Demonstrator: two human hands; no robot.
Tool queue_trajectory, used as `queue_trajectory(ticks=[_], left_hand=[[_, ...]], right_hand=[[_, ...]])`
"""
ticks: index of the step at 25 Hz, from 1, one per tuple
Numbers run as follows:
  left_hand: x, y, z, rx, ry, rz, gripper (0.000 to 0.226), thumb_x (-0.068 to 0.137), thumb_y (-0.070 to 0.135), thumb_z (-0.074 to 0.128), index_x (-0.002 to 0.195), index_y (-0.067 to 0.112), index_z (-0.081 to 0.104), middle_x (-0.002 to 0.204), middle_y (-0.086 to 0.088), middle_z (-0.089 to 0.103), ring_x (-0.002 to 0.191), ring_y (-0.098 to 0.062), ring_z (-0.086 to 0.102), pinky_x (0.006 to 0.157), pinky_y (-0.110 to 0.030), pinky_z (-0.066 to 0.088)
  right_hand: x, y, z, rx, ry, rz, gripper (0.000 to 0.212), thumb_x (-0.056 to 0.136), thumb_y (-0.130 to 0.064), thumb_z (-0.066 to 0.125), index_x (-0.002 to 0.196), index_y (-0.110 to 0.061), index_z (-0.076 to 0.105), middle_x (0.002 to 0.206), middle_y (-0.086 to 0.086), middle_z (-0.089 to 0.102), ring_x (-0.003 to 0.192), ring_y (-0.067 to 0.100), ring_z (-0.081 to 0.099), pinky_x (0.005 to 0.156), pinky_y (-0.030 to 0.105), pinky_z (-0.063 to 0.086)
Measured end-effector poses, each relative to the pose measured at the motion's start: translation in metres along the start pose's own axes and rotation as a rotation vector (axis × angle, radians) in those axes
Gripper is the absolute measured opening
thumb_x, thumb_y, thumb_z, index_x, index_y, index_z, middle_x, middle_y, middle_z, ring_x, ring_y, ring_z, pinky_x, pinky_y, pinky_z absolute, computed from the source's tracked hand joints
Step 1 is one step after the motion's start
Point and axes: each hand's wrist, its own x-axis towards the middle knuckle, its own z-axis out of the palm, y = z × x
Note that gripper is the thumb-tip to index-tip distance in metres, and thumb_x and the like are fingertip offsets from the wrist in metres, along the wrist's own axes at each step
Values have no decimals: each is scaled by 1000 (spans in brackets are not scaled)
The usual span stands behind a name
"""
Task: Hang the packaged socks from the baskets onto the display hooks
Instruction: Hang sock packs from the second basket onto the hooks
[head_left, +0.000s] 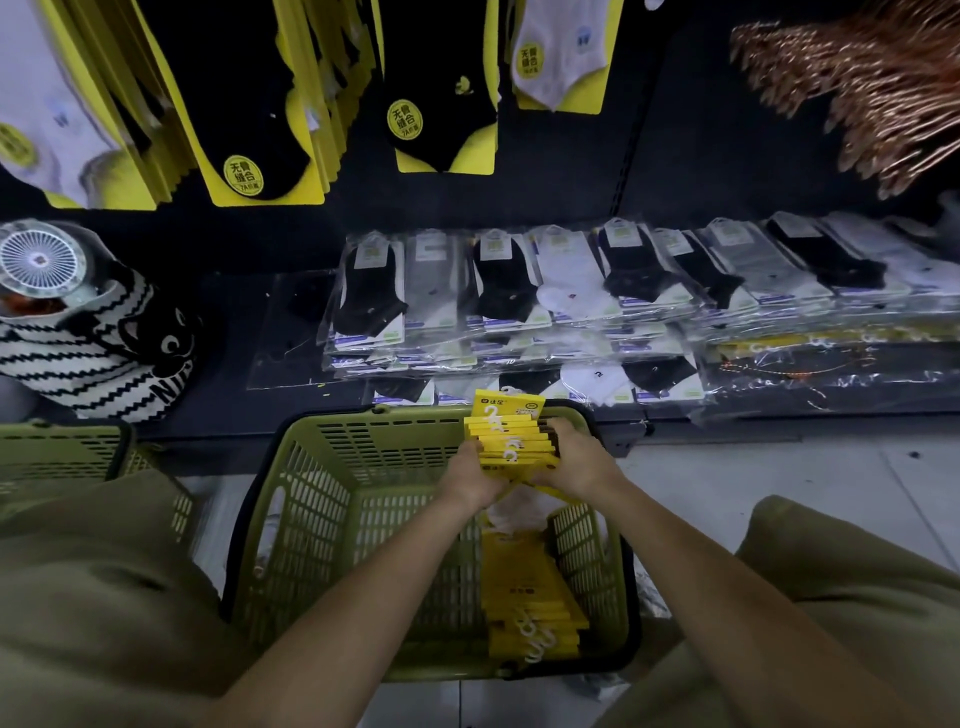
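Gripping the sock packs (511, 439) between left hand (475, 475) and right hand (576, 460) above the basket (332, 499).

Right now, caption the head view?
Left hand and right hand grip stacked yellow sock packs over a green basket.

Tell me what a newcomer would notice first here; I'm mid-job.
First, the bundle of yellow sock packs gripped between the left hand and right hand at centre, over the far end of the green basket. Next, the yellow-backed socks hanging at upper left, and the row of clear-bagged socks along the shelf beyond the basket.
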Motion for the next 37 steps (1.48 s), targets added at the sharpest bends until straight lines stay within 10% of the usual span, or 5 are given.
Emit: queue_trajectory(ticks=[4,7,11,17,37], left_hand=[[2,1,1,1,11,-24,67,79,15,71,136,12,36,128,-8,54,105,-20,54,78,-24,40],[2,3,0,4,40,16,59,78,16,71,129,7,42,121,-11,59,100,-22,58,79,-26,45],[-1,3,5,6,44,67,64,76,23,75,128,7,42,115,-12,61,102,-28,61,84,-36,50],[-3,-4,6,-57,90,27,54,81,14,70,128,7,44,125,-11,58,113,-25,56,95,-35,46],[-1,-22,5,-183,-13,-26,59,79,9,71,131,12,43,131,-6,53,121,-22,49,95,-29,39]], right_hand=[[-7,4,-9,-374,-53,136,14,80,-18,64,79,-16,50,95,2,59,90,24,59,69,33,43],[-7,-7,-9,-417,6,15,4,84,-14,58,85,-17,59,91,2,60,95,28,62,68,32,41],[-5,-12,-3,-199,11,-217,26,82,-26,67,106,-17,60,109,8,57,98,28,59,69,31,45],[-1,10,4,-45,3,6,67,74,-19,76,131,-11,40,132,14,46,116,32,51,91,37,44],[2,19,27,319,-21,32,71,66,-18,83,124,-19,42,107,-2,53,99,15,52,80,25,40]])
